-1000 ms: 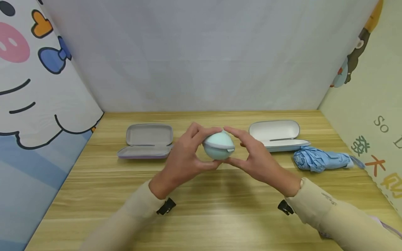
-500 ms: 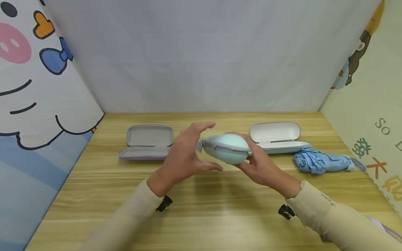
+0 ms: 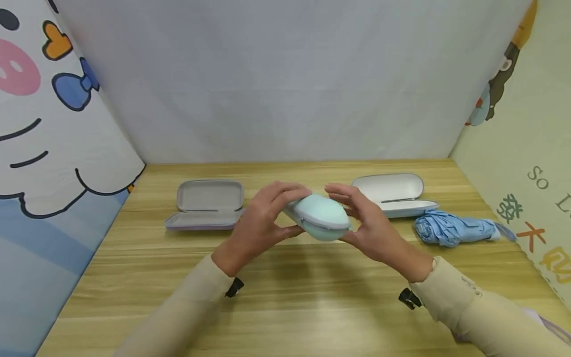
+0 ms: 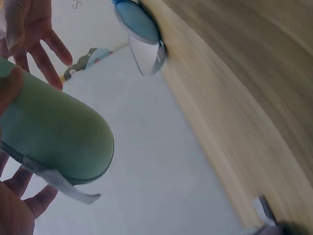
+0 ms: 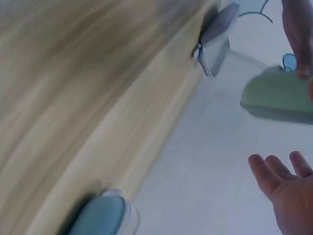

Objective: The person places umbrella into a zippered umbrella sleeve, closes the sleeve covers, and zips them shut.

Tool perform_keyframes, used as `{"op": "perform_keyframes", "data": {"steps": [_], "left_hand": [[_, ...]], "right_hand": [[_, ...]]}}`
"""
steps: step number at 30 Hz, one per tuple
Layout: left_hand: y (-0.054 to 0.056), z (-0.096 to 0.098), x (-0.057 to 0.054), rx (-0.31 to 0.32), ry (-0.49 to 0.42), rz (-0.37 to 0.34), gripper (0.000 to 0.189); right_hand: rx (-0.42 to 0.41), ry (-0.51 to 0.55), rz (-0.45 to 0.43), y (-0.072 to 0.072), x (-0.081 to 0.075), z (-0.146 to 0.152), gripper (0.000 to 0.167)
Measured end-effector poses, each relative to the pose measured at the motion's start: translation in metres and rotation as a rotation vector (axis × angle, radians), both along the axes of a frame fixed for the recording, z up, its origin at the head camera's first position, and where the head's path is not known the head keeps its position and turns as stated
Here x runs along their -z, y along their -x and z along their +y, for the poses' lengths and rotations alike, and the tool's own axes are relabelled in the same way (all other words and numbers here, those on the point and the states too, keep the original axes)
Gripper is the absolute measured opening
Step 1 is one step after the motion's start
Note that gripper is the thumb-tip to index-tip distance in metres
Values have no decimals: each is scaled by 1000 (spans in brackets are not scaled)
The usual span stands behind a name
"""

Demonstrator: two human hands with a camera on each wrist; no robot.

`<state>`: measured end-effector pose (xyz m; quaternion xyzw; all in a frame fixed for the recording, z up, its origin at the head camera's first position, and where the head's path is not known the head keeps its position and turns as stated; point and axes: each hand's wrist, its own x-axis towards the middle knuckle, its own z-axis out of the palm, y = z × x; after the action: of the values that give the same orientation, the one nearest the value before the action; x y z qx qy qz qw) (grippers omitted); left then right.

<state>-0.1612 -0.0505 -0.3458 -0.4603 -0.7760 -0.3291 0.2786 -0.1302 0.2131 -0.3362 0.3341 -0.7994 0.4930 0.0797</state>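
Note:
A closed mint-green glasses case [image 3: 322, 212] with a pale seam is held tilted above the table. My left hand [image 3: 263, 218] grips its left end, thumb below and fingers over the top. At its right end, my right hand [image 3: 376, 230] has the thumb close under the case and the fingers spread apart from it. The left wrist view shows a grey strap [image 4: 58, 178] on the case's end. In the right wrist view, a gap separates the right fingers [image 5: 266, 174] from the case.
Behind the left hand lies an open lavender glasses case [image 3: 209, 195] with a grey lining. An open light-blue glasses case [image 3: 388, 187] stands at the back right, beside a folded blue umbrella [image 3: 459, 229]. A purple item with a strap [image 3: 546, 323] partly shows behind the right sleeve.
Both hands held the case end-on; it then swung right in the right hand while the left hand was off it. Now the left hand grips it again and the right fingers have loosened.

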Motion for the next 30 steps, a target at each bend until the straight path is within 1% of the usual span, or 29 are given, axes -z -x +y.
{"op": "perform_keyframes", "data": {"steps": [1, 3, 6, 8, 10, 13, 15, 17, 19, 23, 26, 30], "left_hand": [[1, -2, 0, -21, 10, 14, 81], [2, -7, -1, -64, 30, 42, 81], [4, -13, -1, -136, 63, 91, 80], [5, -17, -2, -181, 85, 130, 79], [6, -18, -2, -226, 110, 172, 78], [6, -18, -3, -282, 154, 235, 75], [5, -16, -4, -312, 185, 274, 72], [3, -14, -5, -334, 217, 308, 69], [2, -13, -4, -352, 248, 332, 69], [1, -12, -1, -379, 301, 346, 67], [0, -13, 1, -391, 327, 342, 66], [-2, -13, 2, -403, 354, 344, 65]], "right_hand": [[10, -18, 8, 0, -2, 3, 90], [30, -62, 56, -1, -8, 8, 97], [45, -135, 190, -7, -19, 10, 104], [41, -161, 320, -11, -26, 5, 103], [44, -190, 471, -14, -33, -3, 94], [70, -238, 660, -14, -38, -19, 72], [96, -291, 743, -11, -38, -28, 55], [117, -342, 791, -9, -36, -34, 43], [133, -385, 824, -6, -33, -38, 35], [165, -435, 879, -3, -26, -42, 31], [190, -442, 920, -3, -21, -43, 29], [221, -405, 953, -3, -17, -45, 20]]}}
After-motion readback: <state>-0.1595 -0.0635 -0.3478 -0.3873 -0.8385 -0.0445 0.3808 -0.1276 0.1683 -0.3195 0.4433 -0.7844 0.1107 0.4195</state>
